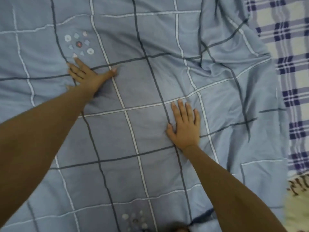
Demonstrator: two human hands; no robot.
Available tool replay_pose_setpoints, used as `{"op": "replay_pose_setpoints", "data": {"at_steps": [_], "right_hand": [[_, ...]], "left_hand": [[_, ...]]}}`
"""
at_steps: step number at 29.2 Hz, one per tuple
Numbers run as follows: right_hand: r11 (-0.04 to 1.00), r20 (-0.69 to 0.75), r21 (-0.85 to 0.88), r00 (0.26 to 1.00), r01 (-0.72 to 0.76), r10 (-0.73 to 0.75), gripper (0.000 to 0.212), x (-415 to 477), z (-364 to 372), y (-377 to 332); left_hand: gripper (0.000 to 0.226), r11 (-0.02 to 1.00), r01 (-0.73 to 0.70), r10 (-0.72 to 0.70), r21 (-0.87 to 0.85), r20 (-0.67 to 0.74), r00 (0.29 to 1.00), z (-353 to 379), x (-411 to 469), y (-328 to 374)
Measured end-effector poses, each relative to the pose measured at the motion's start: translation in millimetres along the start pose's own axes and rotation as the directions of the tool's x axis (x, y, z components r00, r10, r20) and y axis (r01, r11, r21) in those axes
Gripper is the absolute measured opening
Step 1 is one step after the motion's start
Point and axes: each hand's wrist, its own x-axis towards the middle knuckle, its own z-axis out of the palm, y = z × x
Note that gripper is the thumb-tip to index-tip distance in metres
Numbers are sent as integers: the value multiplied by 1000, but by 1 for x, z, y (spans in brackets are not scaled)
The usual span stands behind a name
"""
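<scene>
Blue checked quilt lies spread over the bed, with the plaid sheet showing past its right edge. I read this as the smoothing step. Left hand and right hand both lie flat on the quilt, fingers straight, gripping nothing. Next, I'd sweep outward toward the creases at upper right.

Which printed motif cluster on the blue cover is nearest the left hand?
The upper-left cluster, just beyond the fingertips of the left hand; the other cluster sits at the bottom edge.
</scene>
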Motion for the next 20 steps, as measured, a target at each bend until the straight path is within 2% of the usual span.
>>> {"op": "replay_pose_setpoints", "data": {"at_steps": [3,5,7,9,12,14,16,18,20], "right_hand": [[1000,-29,25,1000,3,-3,67,1,0,1],[999,-41,38,999,0,2,66,-1,-1,3],[999,-46,39,999,0,2,65,-1,0,4],[998,-51,62,999,3,1,65,-3,-1,5],[995,-58,96,998,32,-27,67,-5,0,5],[994,-54,111,998,14,-8,68,-2,1,6],[992,-59,124,998,29,-22,69,-3,-1,5],[991,-72,135,997,25,-15,69,-1,-3,4],[988,-75,146,997,41,-30,71,0,-3,6]], "left_hand": [[117,964,-226,216,138,86,973,1,-34,-35],[118,891,-434,410,136,171,896,21,-93,-67],[120,817,-565,519,116,280,808,50,-164,-102],[124,834,-535,463,133,359,811,87,-237,-131],[145,938,-285,181,198,422,888,132,-317,-152],[165,947,-181,34,266,479,877,143,-326,-150],[173,934,-112,-71,338,484,872,147,-332,-139],[172,941,-79,-87,330,459,884,149,-332,-133],[171,948,-121,-24,296,442,897,150,-335,-136]]}}
